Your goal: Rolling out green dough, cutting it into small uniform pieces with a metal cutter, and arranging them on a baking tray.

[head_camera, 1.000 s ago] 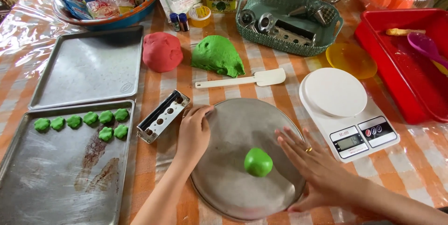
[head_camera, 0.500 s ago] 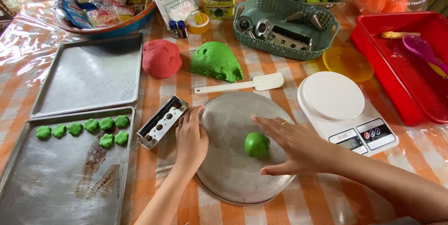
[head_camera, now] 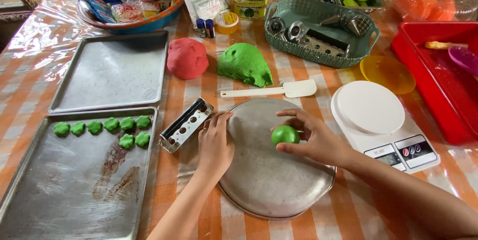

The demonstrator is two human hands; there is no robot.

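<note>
1. Head view: the right hand (head_camera: 318,138) grasps a small green dough ball (head_camera: 285,134) between thumb and fingertips, just above the round metal plate (head_camera: 269,180) on the counter (head_camera: 318,220).
2. The left hand (head_camera: 215,143) lies flat and released, palm down on the plate's left rim, holding nothing; its fingertips are just beside a metal cookie press bar (head_camera: 185,125).
3. Left of the plate, a baking tray (head_camera: 74,185) carries seven small green dough shapes (head_camera: 102,126) along its top edge; an empty baking tray (head_camera: 112,71) sits behind it.
4. Behind the plate lie a white spatula (head_camera: 271,91), a big green dough lump (head_camera: 245,64) and a red dough lump (head_camera: 187,58).
5. A white kitchen scale (head_camera: 378,120) stands to the right of the plate, near the right forearm.
</note>
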